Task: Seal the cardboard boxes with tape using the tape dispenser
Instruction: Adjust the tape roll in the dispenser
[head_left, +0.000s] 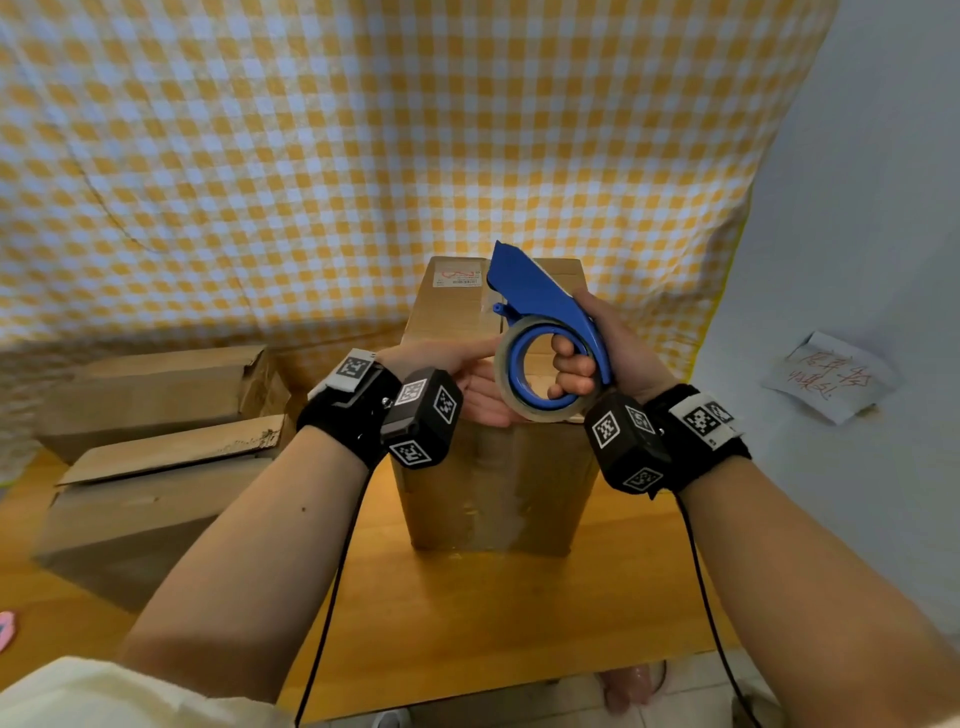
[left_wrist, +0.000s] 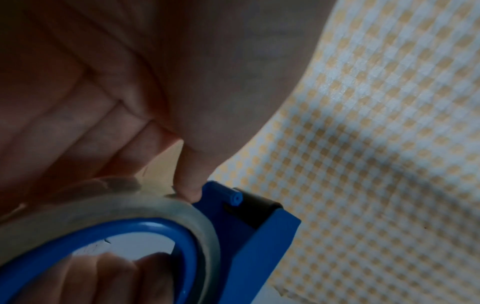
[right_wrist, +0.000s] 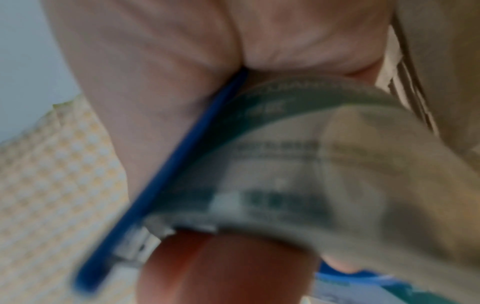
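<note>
A tall cardboard box (head_left: 498, 483) stands upright on the wooden table (head_left: 467, 623), its top flaps down. Above its top, my right hand (head_left: 576, 364) grips the blue tape dispenser (head_left: 540, 296), fingers curled through the ring, blade end pointing up and away. A clear tape roll (head_left: 501, 364) sits on the dispenser. My left hand (head_left: 483, 369) holds the roll from the left. In the left wrist view its thumb (left_wrist: 192, 185) presses the tape roll (left_wrist: 155, 209) beside the dispenser's (left_wrist: 259, 236) roller, its fingers behind the roll. The right wrist view is blurred, filled by the tape roll (right_wrist: 298, 164).
Two more cardboard boxes lie at the left, one at the back (head_left: 156, 395) and one nearer with a loose flap (head_left: 145, 519). A yellow checked cloth (head_left: 363, 156) hangs behind. A handwritten paper note (head_left: 826, 379) is stuck on the right wall. Wrist cables hang over the table's front edge.
</note>
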